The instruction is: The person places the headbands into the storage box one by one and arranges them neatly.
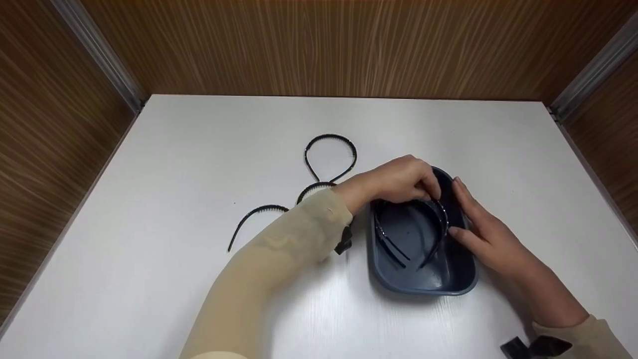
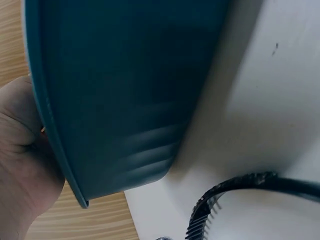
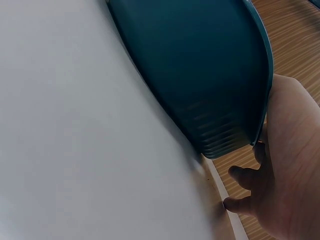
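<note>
Head view: left hand [image 1: 398, 179] pinching black toothed headband [image 1: 423, 229] inside dark blue plastic tub [image 1: 458, 284], centre-right of frame; right hand [image 1: 481, 227] flat, fingers straight against tub rim. Risk: springy headband popping out, tub sliding on white table [image 1: 174, 164].

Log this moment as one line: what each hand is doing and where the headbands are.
left hand: pinches headband over blue tray | right hand: fingers straight against tray's right rim | loose headbands: on white table, left of tray
</note>
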